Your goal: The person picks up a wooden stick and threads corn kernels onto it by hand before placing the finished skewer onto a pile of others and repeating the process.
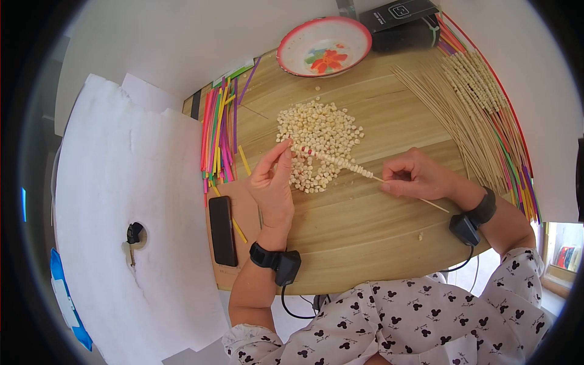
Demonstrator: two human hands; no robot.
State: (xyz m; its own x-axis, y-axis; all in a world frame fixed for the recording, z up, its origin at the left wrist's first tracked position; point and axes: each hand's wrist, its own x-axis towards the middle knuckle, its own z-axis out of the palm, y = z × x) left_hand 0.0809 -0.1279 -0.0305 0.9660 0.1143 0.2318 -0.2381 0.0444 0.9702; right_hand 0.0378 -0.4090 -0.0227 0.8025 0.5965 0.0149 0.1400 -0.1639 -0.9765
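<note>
A thin wooden skewer (434,205) slants across the table, threaded along its upper part with small pale kernel-like pieces (340,162) and a few red ones. My right hand (413,175) pinches its bare lower part between thumb and forefinger. At the upper left end, the thumb and forefinger of my left hand (274,182) close around the tip; whether a loose piece is also between them I cannot make out. Behind and beneath the skewer lies a heap of similar pale pieces (319,125), partly covered by it.
A red-rimmed enamel bowl (285,53) stands at the back beside a black box (404,33). Bare skewers (453,118) and threaded ones (477,82) lie right. Coloured straws (218,131) and a phone (222,231) are left. Cables hang from both wrist devices.
</note>
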